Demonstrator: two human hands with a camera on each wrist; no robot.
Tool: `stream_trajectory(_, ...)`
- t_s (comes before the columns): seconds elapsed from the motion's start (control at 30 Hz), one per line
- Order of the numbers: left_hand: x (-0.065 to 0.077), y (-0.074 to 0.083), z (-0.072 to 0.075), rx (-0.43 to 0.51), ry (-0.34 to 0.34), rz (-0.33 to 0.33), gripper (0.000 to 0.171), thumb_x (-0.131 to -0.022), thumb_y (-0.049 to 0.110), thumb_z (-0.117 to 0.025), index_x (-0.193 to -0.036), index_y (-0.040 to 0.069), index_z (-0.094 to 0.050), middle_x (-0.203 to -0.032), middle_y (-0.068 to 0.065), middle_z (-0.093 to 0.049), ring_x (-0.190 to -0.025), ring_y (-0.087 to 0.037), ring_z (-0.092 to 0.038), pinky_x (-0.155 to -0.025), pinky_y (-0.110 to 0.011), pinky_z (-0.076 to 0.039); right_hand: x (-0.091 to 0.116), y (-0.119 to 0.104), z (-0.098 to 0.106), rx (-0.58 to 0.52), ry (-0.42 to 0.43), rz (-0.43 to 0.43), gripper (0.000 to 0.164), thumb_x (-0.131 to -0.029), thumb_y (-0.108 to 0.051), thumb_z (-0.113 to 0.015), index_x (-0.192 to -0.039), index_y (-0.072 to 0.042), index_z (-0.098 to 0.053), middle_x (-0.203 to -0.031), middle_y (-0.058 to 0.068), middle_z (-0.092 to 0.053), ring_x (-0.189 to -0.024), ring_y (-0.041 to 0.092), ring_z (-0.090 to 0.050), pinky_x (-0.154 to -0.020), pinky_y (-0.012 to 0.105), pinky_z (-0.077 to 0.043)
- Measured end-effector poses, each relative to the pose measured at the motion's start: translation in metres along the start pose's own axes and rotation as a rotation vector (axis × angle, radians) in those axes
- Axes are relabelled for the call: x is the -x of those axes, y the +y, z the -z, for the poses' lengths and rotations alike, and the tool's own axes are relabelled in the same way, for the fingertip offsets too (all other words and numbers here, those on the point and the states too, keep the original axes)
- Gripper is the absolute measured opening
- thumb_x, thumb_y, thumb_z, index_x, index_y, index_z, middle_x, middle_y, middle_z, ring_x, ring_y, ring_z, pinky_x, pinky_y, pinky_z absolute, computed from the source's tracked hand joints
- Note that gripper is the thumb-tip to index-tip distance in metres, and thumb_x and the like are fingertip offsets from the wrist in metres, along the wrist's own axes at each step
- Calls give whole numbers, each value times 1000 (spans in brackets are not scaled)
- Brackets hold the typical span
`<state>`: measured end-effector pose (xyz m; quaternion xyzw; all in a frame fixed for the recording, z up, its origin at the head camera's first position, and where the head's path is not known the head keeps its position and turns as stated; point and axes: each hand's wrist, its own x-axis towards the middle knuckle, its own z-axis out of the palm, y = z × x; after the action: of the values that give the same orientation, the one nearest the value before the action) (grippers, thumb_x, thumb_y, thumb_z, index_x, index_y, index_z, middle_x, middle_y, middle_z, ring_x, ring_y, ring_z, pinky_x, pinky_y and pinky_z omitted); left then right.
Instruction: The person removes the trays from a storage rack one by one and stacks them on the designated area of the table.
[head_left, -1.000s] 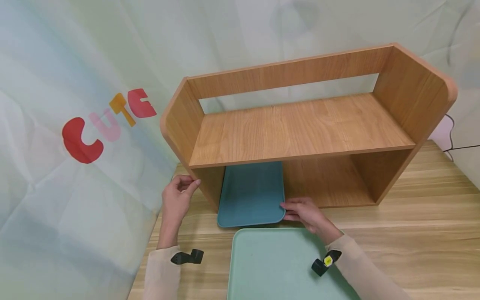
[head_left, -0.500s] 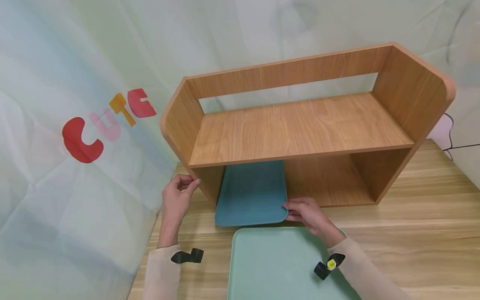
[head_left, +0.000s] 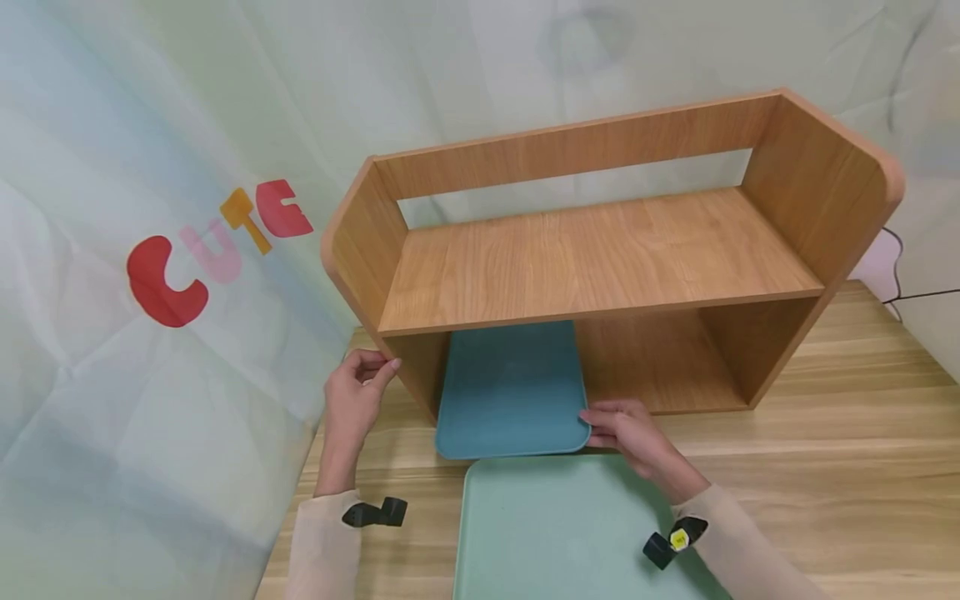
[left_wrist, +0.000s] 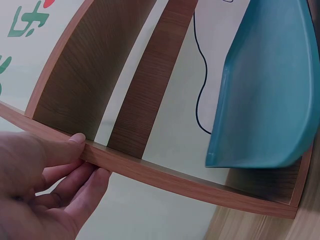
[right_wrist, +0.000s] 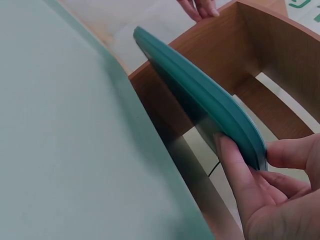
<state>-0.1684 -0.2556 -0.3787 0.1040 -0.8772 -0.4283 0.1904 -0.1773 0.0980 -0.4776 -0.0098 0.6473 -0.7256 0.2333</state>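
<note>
A blue tray (head_left: 513, 392) lies partly inside the lower left of a wooden shelf (head_left: 607, 262), its front end sticking out past the shelf's front. My right hand (head_left: 630, 433) pinches the tray's front right corner, thumb on top and fingers below, as the right wrist view shows. The left hand (head_left: 356, 404) pinches the front edge of the shelf's left side panel (left_wrist: 150, 172) between thumb and fingers. In the left wrist view the blue tray (left_wrist: 270, 95) stands off to the right of that hand. The tray's back end is hidden under the upper board.
In front of the shelf, a light green tray (head_left: 570, 525) lies on the wood-grain table (head_left: 840, 467). Its back edge is close to the blue tray's front. A printed curtain (head_left: 202, 400) hangs along the left and behind the shelf.
My right hand has shifted a little to the right, and the blue tray's front right corner has moved right with it. The left hand has stayed on the side panel.
</note>
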Motion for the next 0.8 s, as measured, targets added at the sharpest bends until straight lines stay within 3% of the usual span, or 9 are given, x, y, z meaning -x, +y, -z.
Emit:
stream_trajectory(0.37,0,1,-1,-1,2,-1,21,-88,19,-70,-98,1,-64,-98,-13,-67,-87,-21,-64,-63,-16,-45,9,-5,13,72,39,-8,51,-95,-18,-59,-131,15,-46,-110,14,-66,-87,14,-68,-80,30,-56)
stream_trajectory(0.8,0,2,0,-5,4,4,20,-88,18,-69,-98,1,-63,-97,-13,-66,-86,-20,-63,-63,-16,-45,24,-14,33,157,49,-5,49,-96,-18,-56,-130,15,-48,-117,20,-64,-88,13,-67,-77,28,-56)
